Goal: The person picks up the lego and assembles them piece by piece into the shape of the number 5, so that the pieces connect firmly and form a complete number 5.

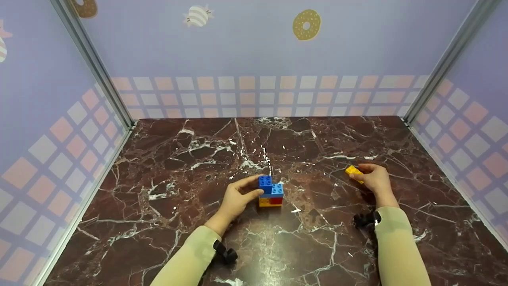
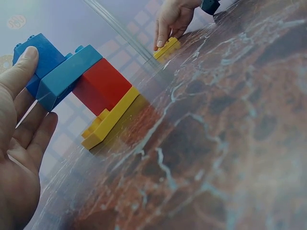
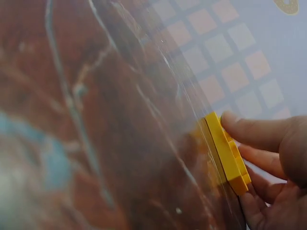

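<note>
Slightly left of the table's middle, my left hand [image 1: 233,200] pinches the dark blue brick [image 1: 265,184] at the top of a small tower, thumb on the near side. Below that brick come a light blue brick [image 2: 72,72], a red brick [image 2: 104,86] and a thin yellow piece [image 2: 117,116] at the bottom. The red brick covers only part of the yellow piece, leaving studs bare. Off to the right, my right hand [image 1: 376,179] holds a separate low yellow brick [image 3: 225,153] between thumb and fingers, down at the tabletop, studs up.
The dark red marbled table [image 1: 190,246] is enclosed by patterned panels [image 1: 254,51] at the back and both sides. Metal strips [image 1: 93,59] run up the back corners. Black wrist straps [image 1: 225,252] sit over both pale sleeves.
</note>
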A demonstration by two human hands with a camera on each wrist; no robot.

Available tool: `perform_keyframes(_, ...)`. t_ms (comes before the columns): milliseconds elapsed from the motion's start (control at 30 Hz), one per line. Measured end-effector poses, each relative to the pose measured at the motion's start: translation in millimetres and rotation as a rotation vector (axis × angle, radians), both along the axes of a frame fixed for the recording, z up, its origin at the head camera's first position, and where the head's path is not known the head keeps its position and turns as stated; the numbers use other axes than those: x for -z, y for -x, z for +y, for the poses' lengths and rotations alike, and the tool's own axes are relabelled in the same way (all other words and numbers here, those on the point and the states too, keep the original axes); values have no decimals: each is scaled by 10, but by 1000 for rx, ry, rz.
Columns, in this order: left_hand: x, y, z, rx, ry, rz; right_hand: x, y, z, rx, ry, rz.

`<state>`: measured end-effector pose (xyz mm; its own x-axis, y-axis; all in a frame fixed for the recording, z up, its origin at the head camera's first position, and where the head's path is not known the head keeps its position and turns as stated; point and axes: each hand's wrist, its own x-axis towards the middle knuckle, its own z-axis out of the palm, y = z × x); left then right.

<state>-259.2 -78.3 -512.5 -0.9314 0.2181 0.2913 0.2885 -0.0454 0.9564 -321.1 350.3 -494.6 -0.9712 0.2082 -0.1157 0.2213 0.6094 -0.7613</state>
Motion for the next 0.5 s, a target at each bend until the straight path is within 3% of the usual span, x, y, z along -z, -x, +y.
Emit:
perform_keyframes(233, -9, -6, 0, -2, -2, -1, -12, -11, 12, -1, -64, -46)
perform_keyframes(500, -5, -6, 2, 1, -10, 10, -4, -4, 19, -20, -101, -17)
